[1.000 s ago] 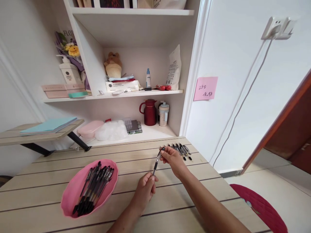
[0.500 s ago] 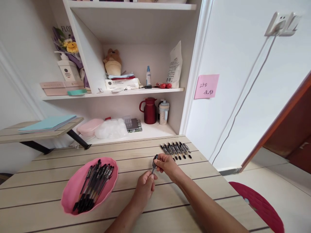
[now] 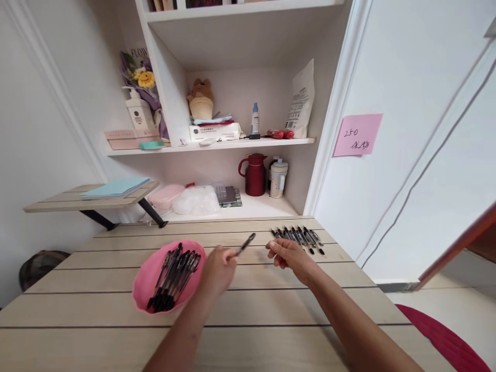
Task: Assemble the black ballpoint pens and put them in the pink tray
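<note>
My left hand (image 3: 216, 271) is closed round a black pen (image 3: 244, 245) that points up and to the right, just right of a pink bowl (image 3: 144, 276) holding several black pens (image 3: 174, 274). My right hand (image 3: 285, 254) hovers over the wooden table (image 3: 240, 310) with its fingers loosely curled and apart, nothing visible in them. It sits just in front of a row of several black pens (image 3: 298, 238) laid side by side near the table's far right edge.
Behind the table a white shelf unit (image 3: 232, 144) carries a red jug (image 3: 256, 174), a cup, a pink box, a plastic bag and small bottles. A small side shelf (image 3: 89, 199) sticks out at the left. A pink note (image 3: 357, 134) hangs on the wall.
My right hand has let go of the pen and drawn away to the right. My left hand has carried the pen left, toward the pink bowl. The camera has turned left.
</note>
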Tool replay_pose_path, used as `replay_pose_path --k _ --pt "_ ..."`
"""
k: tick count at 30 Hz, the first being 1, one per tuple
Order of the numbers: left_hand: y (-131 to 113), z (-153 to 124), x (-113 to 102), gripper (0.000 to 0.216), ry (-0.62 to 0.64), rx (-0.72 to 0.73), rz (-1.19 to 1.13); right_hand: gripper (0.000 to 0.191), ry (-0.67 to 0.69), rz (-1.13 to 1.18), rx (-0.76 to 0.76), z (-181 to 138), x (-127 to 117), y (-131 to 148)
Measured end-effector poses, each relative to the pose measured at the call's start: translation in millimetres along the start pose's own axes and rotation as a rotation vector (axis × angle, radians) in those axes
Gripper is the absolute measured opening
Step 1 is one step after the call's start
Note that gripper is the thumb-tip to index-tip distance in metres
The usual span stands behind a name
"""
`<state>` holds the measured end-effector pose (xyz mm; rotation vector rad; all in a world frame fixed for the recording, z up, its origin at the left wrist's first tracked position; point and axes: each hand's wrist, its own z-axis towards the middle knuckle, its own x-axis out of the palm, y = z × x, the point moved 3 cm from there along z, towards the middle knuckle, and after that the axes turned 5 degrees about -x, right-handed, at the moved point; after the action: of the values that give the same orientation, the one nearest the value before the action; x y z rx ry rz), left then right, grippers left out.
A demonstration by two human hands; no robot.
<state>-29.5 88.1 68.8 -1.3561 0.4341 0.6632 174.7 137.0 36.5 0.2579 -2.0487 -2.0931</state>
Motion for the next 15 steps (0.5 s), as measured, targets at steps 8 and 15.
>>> replay_pose_path --k 8,15 --pt "64.4 -8.5 -102.2 0.019 0.015 -0.327 0.668 0.027 -0.08 -0.089 0.012 6.8 -23.9 -5.5" --pt "57.4 -16.7 -89.0 0.033 -0.081 -0.169 0.403 0.02 -0.355 -0.729 -0.059 7.1 -63.1 3.9"
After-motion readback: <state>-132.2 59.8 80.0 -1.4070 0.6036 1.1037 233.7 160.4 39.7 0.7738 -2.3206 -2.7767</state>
